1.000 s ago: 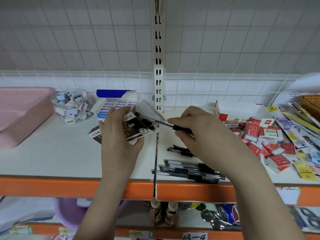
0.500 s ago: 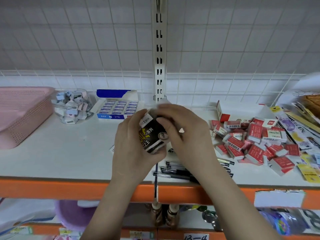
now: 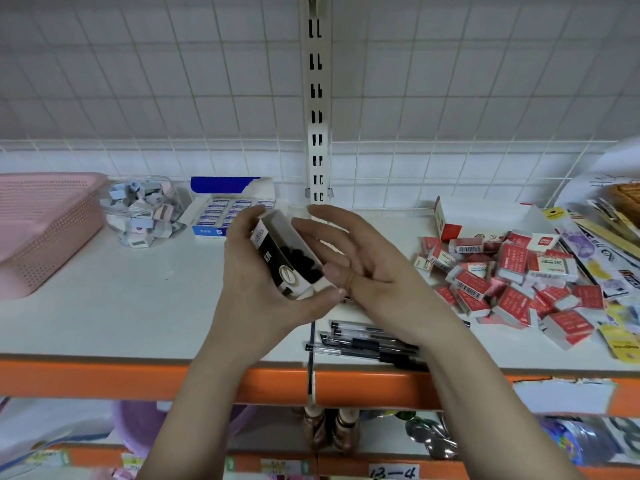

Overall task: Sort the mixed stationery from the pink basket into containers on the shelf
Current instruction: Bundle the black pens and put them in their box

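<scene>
My left hand point(image 3: 256, 282) grips the open black-and-white cardboard pen box point(image 3: 287, 258).
My right hand point(image 3: 360, 261) hovers beside it, fingers spread loosely; clear black-capped pens point(image 3: 363, 344) lie below on the white shelf point(image 3: 138, 306).

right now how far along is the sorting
Done: grey-blue erasers fill the clear plastic jar, blue-labelled ones the open blue-and-white box. In hand: the left hand holds a black-and-white pen box with dark pen ends inside; the right hand is open beside it. Left: loose black pens and red-wrapped erasers.
</scene>
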A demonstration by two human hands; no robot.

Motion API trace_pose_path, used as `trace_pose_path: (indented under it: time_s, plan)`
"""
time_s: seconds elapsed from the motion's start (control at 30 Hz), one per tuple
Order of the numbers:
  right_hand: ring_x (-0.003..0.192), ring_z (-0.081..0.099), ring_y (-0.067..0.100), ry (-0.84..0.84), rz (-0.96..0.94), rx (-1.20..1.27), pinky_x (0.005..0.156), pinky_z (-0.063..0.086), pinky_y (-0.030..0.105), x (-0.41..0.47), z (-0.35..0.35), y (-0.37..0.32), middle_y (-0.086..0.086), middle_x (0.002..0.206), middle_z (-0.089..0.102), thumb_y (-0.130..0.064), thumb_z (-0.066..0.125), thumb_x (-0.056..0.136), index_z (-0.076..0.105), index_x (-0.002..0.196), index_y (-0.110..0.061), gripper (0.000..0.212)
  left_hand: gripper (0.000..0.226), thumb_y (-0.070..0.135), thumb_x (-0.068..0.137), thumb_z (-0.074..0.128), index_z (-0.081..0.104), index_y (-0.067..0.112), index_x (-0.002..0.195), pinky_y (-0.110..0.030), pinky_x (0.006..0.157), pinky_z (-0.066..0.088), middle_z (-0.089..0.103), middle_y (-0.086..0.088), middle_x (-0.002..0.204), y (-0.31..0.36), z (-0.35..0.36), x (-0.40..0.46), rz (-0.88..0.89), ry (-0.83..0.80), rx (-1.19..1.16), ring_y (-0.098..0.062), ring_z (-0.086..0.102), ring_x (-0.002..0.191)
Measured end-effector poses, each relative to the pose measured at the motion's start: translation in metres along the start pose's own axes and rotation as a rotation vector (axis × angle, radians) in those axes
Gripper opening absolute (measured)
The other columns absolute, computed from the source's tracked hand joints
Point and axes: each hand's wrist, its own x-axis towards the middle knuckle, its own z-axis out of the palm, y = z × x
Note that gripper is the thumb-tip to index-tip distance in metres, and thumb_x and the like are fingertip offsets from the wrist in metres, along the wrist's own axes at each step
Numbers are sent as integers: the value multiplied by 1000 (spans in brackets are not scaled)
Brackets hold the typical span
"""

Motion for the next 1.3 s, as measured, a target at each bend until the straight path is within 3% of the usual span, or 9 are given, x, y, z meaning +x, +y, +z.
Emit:
trace_pose_path:
  time_s: [0.1, 0.2, 0.3, 0.4, 0.5, 0.67, 0.93, 1.2, 1.3]
  plan:
    - [124, 52, 15, -13, 34, -17, 102, 41, 25, -1, -12, -6, 4, 128, 56, 13, 43, 89, 39, 131, -14, 50, 85, 29, 56, 85, 27, 48, 115, -16, 84, 47, 49, 28, 107, 5, 2, -3, 1, -17, 25, -1, 57, 107]
    - [109, 63, 14, 129, 72, -132, 95, 48, 25, -6, -26, -17, 0, 109, 68, 7, 42, 94, 52, 120, -16, 36, 81, 19, 55, 88, 34, 48, 109, -3, 74, 44, 52, 28, 101, 14, 2, -5, 12, 43, 100, 17, 53, 96]
    - [98, 65, 5, 280, 159, -529, 92, 51, 30, -17, -48, -25, -13, 100, 69, -8, 54, 93, 59, 105, -35, 30, 65, 51, 51, 75, 36, 60, 103, -25, 78, 53, 53, 38, 100, 15, -8, -3, 23, 52, 274, 5, 57, 92]
    - [109, 56, 4, 46, 551, -980, 93, 45, 24, -29, -64, -25, -18, 117, 57, -30, 68, 84, 52, 116, -42, 38, 72, 58, 51, 71, 42, 41, 115, -43, 84, 51, 56, 29, 97, 6, -18, 0, 17, 71, 410, -8, 59, 95]
    - [119, 50, 15, -110, 866, -1111, 96, 40, 25, -33, -59, -13, -4, 133, 50, -38, 69, 83, 43, 137, -29, 61, 81, 52, 53, 76, 44, 25, 123, -46, 84, 50, 59, 12, 103, -2, -23, 0, 9, 72, 498, -17, 60, 97]
    - [110, 53, 16, -22, 806, -1100, 89, 42, 26, -25, -51, 4, 0, 122, 58, -29, 65, 87, 52, 127, -22, 42, 81, 41, 54, 83, 48, 16, 123, -39, 80, 50, 54, 14, 98, -3, -21, -4, 37, 67, 570, -19, 60, 93]
    - [93, 53, 18, -221, 806, -1118, 62, 37, 22, -22, -49, 6, 3, 105, 58, -29, 53, 95, 56, 111, -14, 22, 68, 44, 53, 74, 42, 30, 112, -32, 72, 44, 49, 19, 87, 0, -18, -2, 82, 73, 594, -11, 53, 83]
    - [86, 53, 18, -78, 705, -1129, 67, 40, 29, -26, -49, 5, 3, 97, 58, -26, 48, 97, 49, 102, -16, 11, 74, 47, 54, 74, 41, 27, 118, -41, 80, 49, 51, 15, 97, -1, -21, -3, 81, 83, 598, -20, 58, 92]
    - [79, 54, 26, 114, 633, -1228, 66, 44, 37, -33, -50, 4, 4, 85, 53, -25, 40, 99, 37, 98, -16, 10, 75, 57, 54, 67, 38, 31, 118, -45, 81, 50, 51, 17, 100, -1, -23, -4, 68, 91, 572, -22, 59, 94]
